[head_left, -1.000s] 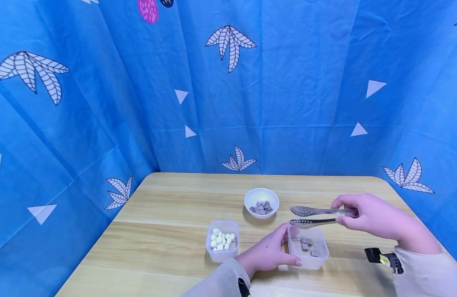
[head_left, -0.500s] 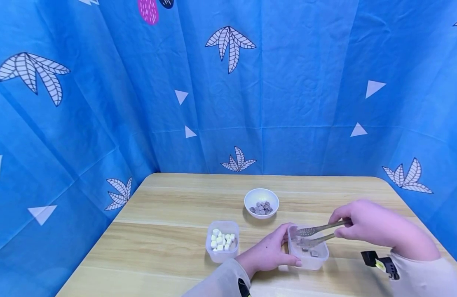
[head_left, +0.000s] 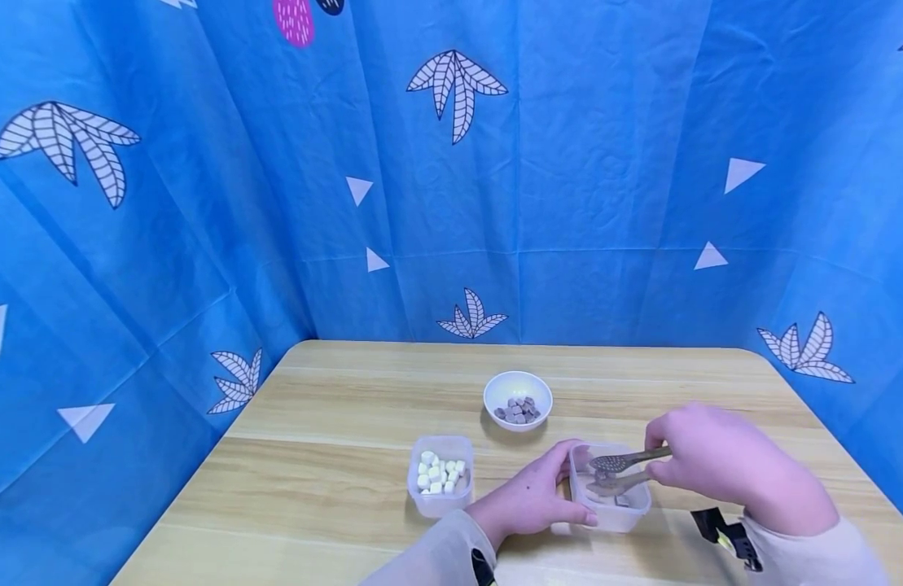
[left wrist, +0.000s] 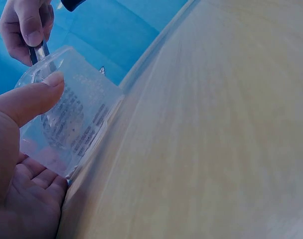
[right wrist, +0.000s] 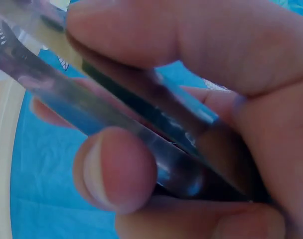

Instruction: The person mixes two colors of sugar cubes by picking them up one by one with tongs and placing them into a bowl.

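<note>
My left hand (head_left: 528, 498) grips a clear square plastic container (head_left: 618, 522) from its left side, thumb on the near wall and fingers around the far corner. My right hand (head_left: 715, 456) holds metal tongs (head_left: 621, 462) with perforated tips, which reach down inside that container. A few small brown cubes (head_left: 621, 500) lie on its floor, partly hidden behind the tips. In the right wrist view, thumb and fingers squeeze the two arms of the tongs (right wrist: 57, 97) close together. The left wrist view has the container (left wrist: 67, 119) tilted across it, between thumb and fingers.
A white bowl (head_left: 499, 392) of brown cubes (head_left: 517, 411) stands farther back on the wooden table (head_left: 334, 456). Left of my left hand is a second clear container (head_left: 440, 506) with small white cubes (head_left: 435, 474). A blue patterned curtain (head_left: 590, 203) hangs behind the table.
My right hand has brought the tongs down and to the left, from above the right container into it, and the tips have drawn closer together. The left hand has stayed in place.
</note>
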Action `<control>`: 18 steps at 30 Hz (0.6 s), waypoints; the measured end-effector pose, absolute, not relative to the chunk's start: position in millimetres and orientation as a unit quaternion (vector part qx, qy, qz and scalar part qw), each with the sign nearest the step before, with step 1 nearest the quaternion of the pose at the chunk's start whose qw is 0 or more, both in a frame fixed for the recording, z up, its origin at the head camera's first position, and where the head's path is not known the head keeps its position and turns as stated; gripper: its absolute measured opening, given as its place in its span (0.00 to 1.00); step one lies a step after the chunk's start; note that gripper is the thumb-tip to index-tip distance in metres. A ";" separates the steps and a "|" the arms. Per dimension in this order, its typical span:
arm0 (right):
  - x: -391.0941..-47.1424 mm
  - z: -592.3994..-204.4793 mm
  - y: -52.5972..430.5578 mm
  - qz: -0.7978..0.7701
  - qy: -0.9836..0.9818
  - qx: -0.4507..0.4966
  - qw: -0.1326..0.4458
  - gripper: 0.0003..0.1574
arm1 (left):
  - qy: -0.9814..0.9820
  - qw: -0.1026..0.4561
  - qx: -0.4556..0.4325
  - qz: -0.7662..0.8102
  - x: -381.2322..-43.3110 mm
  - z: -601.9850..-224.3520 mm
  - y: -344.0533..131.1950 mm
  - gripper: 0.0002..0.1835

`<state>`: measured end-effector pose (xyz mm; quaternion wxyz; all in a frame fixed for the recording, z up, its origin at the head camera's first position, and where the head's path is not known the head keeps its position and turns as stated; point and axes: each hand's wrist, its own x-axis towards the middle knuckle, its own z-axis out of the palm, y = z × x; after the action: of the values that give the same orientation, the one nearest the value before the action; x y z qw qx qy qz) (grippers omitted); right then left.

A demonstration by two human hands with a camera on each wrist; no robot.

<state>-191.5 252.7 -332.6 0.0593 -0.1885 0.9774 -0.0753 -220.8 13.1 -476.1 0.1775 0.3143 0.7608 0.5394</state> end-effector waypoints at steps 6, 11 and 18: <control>-190.5 -332.3 250.4 -0.090 0.965 -0.242 0.050 0.07 | 0.761 0.178 0.312 0.540 -220.4 -476.0 12.0 0.47; -189.9 -331.5 250.9 -0.091 0.968 -0.232 0.040 0.07 | 0.760 0.179 0.314 0.541 -220.4 -476.0 12.0 0.47; -193.8 -338.3 249.3 -0.060 0.962 -0.264 0.018 0.07 | 0.764 0.178 0.310 0.537 -220.7 -476.1 13.1 0.48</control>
<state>-193.8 249.3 -338.3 0.0179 -0.2639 0.9625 -0.0604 -220.7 13.1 -476.1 0.1779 0.3102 0.7641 0.5369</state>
